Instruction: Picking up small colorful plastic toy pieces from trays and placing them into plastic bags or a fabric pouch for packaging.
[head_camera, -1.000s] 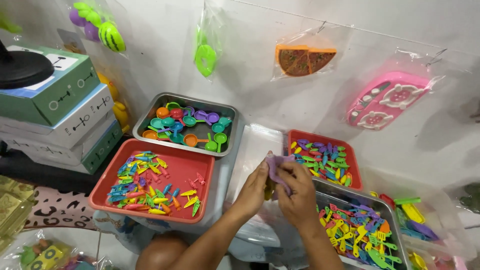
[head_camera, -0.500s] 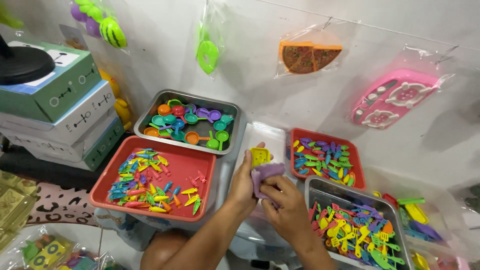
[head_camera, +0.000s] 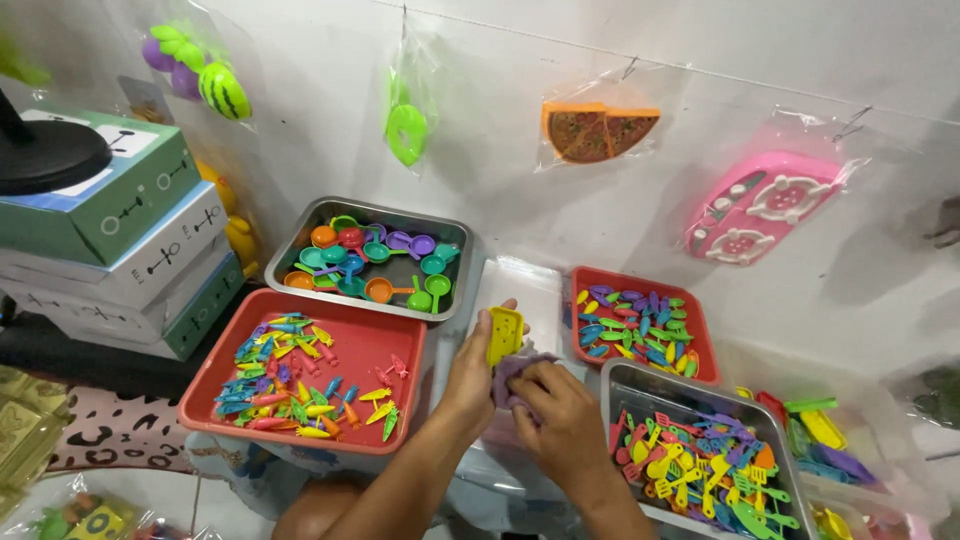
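Hands meet at the middle of the head view, above a clear plastic bag (head_camera: 525, 290) lying between the trays. The left hand (head_camera: 475, 370) is closed around a small yellow toy piece (head_camera: 504, 333) with holes in it, which stands upright out of its fingers. The right hand (head_camera: 560, 420) is curled over a purple toy piece (head_camera: 515, 368), gripping it just below and touching the yellow one.

To the left of the hands sits a red tray (head_camera: 390, 350) with small multicoloured toy bits heaped at its left side. Behind it a steel tray (head_camera: 300, 225) holds round toy pans in orange, teal, purple and green. To the right, a second red tray (head_camera: 700, 350) carries small coloured pieces, and nearer the camera a second steel tray (head_camera: 615, 385) is full of toy utensils.

On the white wall hang clear bags: toy fruit (head_camera: 205, 75), a green ring-shaped toy (head_camera: 406, 133), toy pizza slices (head_camera: 597, 130) and a pink toy stove (head_camera: 765, 203). Stacked boxes (head_camera: 120, 240) stand at the far left.
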